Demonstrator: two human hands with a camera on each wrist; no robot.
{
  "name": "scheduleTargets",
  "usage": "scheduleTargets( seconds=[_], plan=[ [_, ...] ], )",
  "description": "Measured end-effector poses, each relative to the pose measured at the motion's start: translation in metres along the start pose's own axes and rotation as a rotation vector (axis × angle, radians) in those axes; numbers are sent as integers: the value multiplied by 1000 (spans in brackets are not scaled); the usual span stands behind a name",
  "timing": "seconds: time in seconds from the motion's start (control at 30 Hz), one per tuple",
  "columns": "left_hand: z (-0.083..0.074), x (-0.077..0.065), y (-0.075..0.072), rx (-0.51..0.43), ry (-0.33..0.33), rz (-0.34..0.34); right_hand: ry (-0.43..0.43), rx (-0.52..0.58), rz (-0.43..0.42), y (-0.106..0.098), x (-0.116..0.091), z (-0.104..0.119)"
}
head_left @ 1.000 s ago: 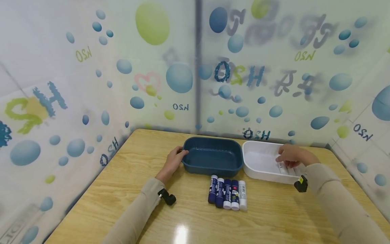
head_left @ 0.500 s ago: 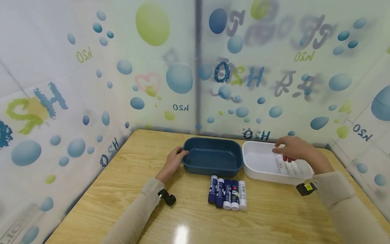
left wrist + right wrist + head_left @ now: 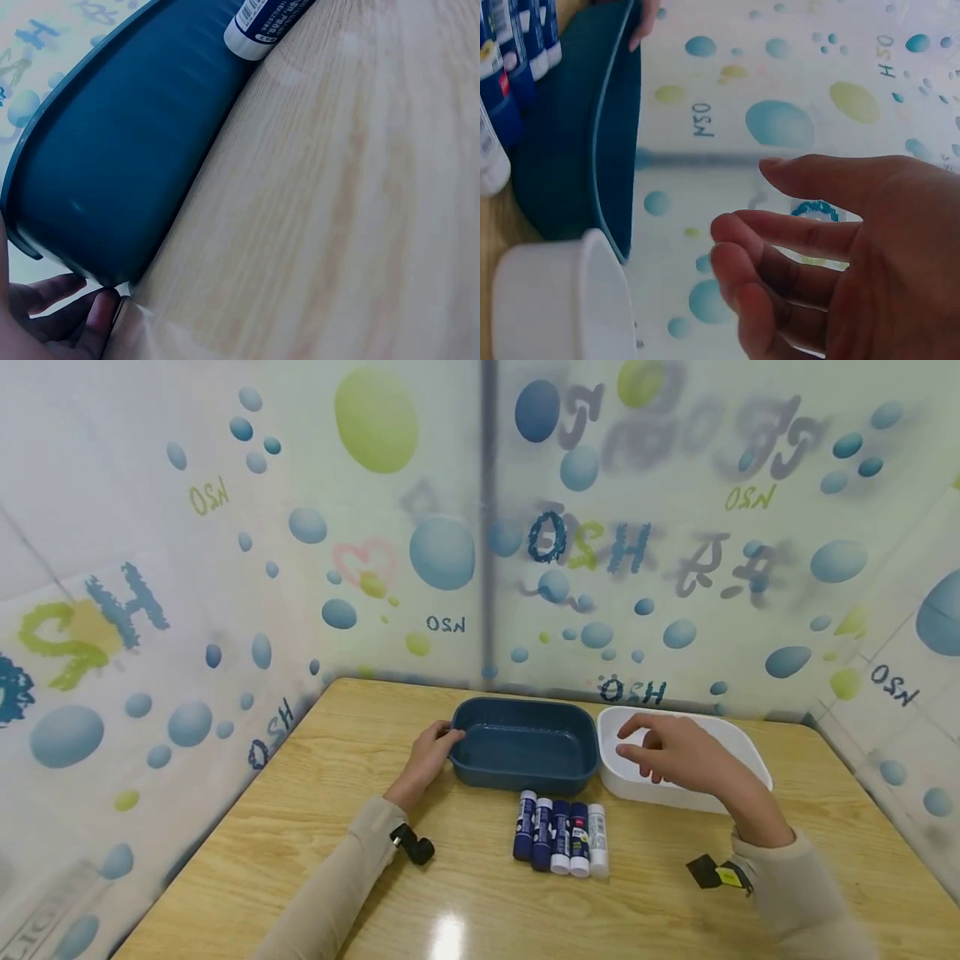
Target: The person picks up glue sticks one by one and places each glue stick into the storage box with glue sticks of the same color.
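Observation:
My left hand (image 3: 429, 756) holds the left end of a dark blue plastic basin (image 3: 517, 779), its thumb at the rim and its fingers against the outside, as the left wrist view shows beside the basin's wall (image 3: 127, 142). Over the white basin (image 3: 637, 788) hovers my right hand (image 3: 678, 753), thumb and fingers apart, holding nothing. The right wrist view shows that bare palm and its loosely bent fingers (image 3: 735, 266). In front of the blue basin, several glue sticks (image 3: 560, 837) lie side by side, mostly blue, the rightmost white (image 3: 597, 842). My right hand hides part of the white basin's inside.
Both basins stand close together near the back of the wooden table (image 3: 480, 910). Behind them rises a curtain-like wall (image 3: 465, 668) printed with bubbles and letters. A black wrist camera (image 3: 411, 845) sits on the left cuff, another (image 3: 712, 872) at the right.
My right hand let go of a white tube in the white basin, lifted, then moved left and nearer over that basin. The left hand, blue basin and glue sticks have stayed put.

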State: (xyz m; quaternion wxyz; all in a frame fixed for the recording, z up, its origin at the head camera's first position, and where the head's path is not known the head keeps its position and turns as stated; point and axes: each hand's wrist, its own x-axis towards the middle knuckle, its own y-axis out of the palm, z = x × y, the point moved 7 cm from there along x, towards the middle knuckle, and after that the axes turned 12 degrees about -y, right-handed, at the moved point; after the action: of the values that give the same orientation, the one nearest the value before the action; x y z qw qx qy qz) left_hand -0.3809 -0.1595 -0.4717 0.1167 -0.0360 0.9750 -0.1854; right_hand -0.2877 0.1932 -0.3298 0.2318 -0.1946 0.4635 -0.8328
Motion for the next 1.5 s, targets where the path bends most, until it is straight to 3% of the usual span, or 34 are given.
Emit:
scheduleTargets(
  seconds=[0.27, 0.5, 0.97, 1.3, 1.5],
  plan=[
    [-3, -2, -3, -5, 5, -9, -21, 108, 170, 46, -3, 8],
    [-2, -2, -3, -2, 2, -6, 26, 105, 257, 72, -1, 2],
    [-6, -2, -1, 5, 11, 3, 160, 151, 285, 94, -3, -16],
    [0, -3, 0, 6, -6, 6, 182, 209, 267, 107, -3, -21],
    [-4, -5, 0, 3, 2, 7, 163, 238, 267, 108, -1, -19]
  ],
)
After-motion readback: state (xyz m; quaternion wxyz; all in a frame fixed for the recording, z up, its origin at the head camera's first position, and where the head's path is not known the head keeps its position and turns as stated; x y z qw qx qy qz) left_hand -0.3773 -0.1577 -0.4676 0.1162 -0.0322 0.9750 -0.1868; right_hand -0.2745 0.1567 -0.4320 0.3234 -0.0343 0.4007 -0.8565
